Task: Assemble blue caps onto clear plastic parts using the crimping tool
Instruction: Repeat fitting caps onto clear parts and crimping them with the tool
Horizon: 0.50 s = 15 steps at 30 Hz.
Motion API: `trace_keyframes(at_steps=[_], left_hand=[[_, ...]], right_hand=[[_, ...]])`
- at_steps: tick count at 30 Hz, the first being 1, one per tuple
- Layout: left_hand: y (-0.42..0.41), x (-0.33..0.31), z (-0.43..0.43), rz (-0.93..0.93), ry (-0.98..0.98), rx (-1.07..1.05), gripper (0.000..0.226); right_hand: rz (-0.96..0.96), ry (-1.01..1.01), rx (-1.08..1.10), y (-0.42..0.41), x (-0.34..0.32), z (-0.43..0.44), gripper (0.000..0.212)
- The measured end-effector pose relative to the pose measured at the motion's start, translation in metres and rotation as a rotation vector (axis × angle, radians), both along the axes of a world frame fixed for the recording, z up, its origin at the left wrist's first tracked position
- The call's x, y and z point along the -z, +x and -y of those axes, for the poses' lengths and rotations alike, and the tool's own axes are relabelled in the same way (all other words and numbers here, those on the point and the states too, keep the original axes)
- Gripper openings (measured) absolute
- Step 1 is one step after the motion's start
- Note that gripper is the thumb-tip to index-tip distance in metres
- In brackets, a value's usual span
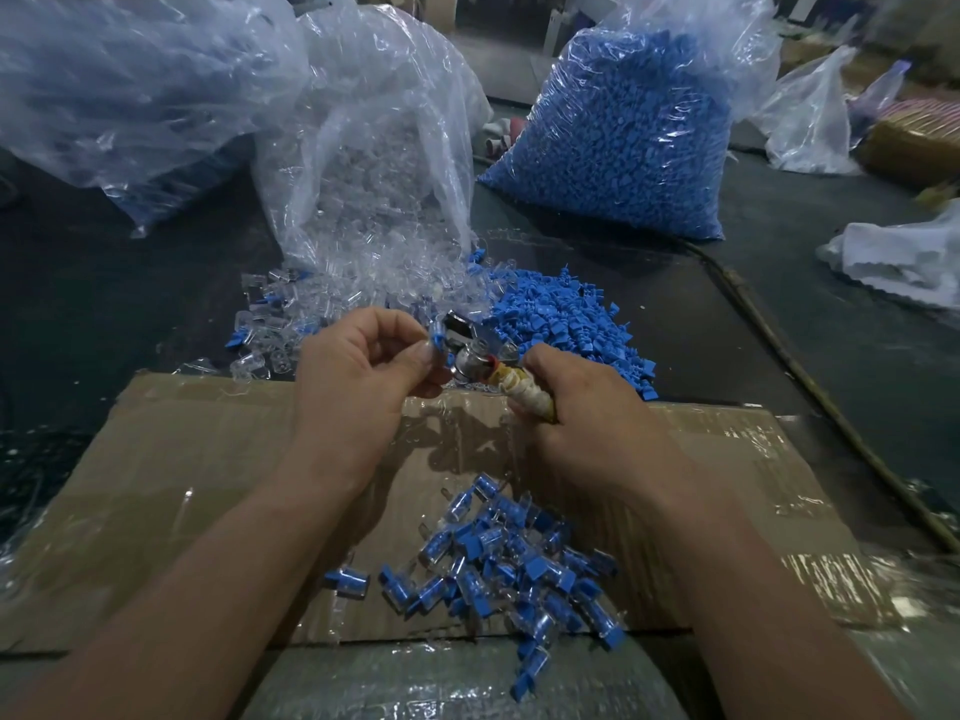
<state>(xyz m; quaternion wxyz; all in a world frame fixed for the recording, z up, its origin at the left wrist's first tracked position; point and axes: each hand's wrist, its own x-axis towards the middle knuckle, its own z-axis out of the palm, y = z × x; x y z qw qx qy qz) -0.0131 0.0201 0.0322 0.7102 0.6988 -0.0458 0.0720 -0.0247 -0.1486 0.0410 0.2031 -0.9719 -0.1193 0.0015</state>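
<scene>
You're at the crimping step — your left hand (358, 366) pinches a capped part (435, 341) at the head of the tool (470, 356), which your right hand (576, 407) grips above the cardboard (208, 459) — next, I'd judge, seat it squarely and squeeze.

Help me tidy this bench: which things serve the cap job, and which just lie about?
Job: left hand, small part, right hand, crimping tool, loose blue caps, clear parts, finished pile, cap bag, clear-part bag.
Lying about: white cloth, thin stick.
</scene>
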Motion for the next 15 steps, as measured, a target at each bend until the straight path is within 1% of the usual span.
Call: trace_keyframes(at_steps=[6, 9, 13, 15], left_hand=[[0.000, 0.000, 0.000, 0.003, 0.025, -0.018, 0.024], [0.000, -0.001, 0.001, -0.001, 0.024, -0.020, 0.024], [0.000, 0.000, 0.001, -0.042, -0.041, -0.029, 0.020], [0.002, 0.000, -0.001, -0.074, -0.124, -0.029, 0.017]], right_hand=[[0.003, -0.012, 0.011, 0.001, 0.002, -0.001, 0.018], [0.038, -0.020, 0.012, 0.000, 0.004, 0.000, 0.015], [0.051, 0.008, -0.003, 0.003, 0.005, 0.004, 0.017], [0.024, 0.016, 0.005, 0.004, 0.004, 0.009, 0.016]])
